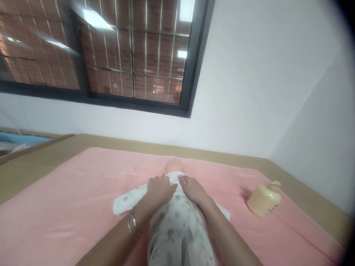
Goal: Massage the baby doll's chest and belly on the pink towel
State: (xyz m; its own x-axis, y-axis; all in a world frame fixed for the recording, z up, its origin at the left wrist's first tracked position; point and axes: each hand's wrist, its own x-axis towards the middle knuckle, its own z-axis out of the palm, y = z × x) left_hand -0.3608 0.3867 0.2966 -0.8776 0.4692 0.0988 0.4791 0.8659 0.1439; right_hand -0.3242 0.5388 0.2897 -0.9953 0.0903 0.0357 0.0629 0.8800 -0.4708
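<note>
A baby doll lies on a pink sheet, its bare head (174, 166) pointing away from me. It is dressed in a white garment (174, 225) printed with small grey-green figures, whose sleeves spread out to both sides. At the left of the neckline, my left hand (161, 189) has its fingers curled on the cloth, thumb toward the middle. My right hand (192, 190) grips the cloth at the right of the neckline, with its thumb on top. Some of the fingers of both hands are hidden. The doll's face cannot be made out.
The pink sheet (83, 192) covers a tan padded surface (235, 154) set against a white wall. At the right stands a pale yellow bottle (263, 201), tilted in view. A dark-framed window (191, 92) with bars is above. Something blue (24, 138) shows at the far left.
</note>
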